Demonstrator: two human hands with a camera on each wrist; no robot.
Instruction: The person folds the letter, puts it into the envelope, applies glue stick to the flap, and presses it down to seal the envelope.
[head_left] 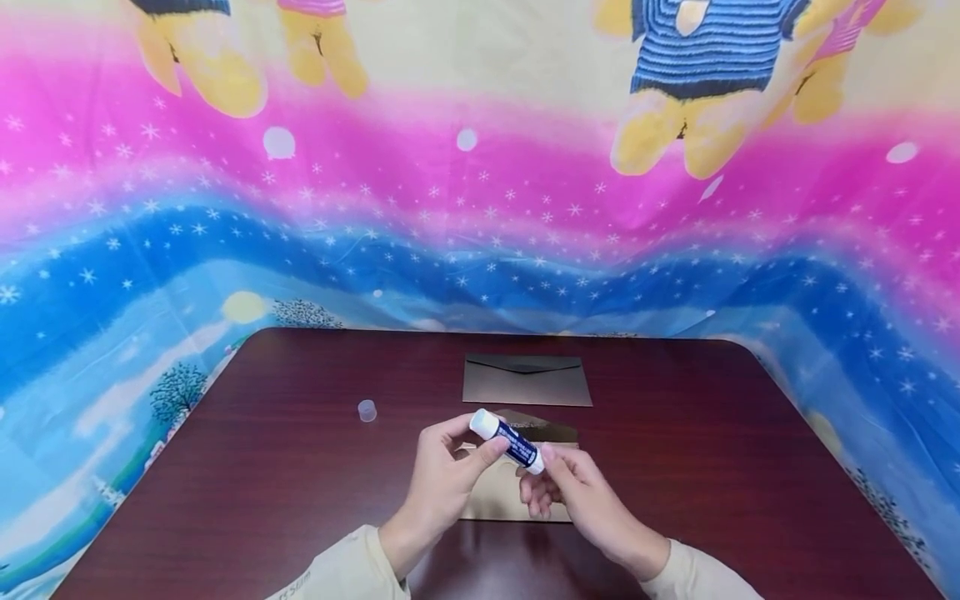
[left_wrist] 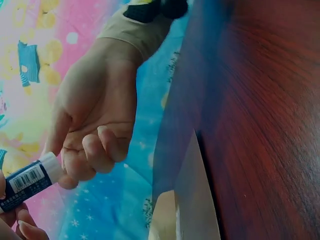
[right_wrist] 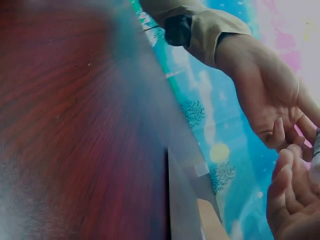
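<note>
A glue stick [head_left: 513, 446] with a dark blue label and white ends is held up tilted above the table. My left hand [head_left: 442, 471] pinches its barrel near the uncapped end, thumb in front. With thumb and fingertips, my right hand [head_left: 592, 496] grips the white base; the left wrist view shows that hand's other fingers loosely curled and a barcode on the glue stick [left_wrist: 27, 182]. Under both hands lies a light gold envelope [head_left: 495, 496], its flap [head_left: 551, 429] opened away from me, partly hidden by the hands.
A second, grey-brown envelope [head_left: 525, 385] lies farther back with its flap folded down. The translucent cap [head_left: 367, 410] stands on the dark red wooden table [head_left: 262, 483] at left. A printed cloth [head_left: 465, 208] hangs behind the table and along its sides.
</note>
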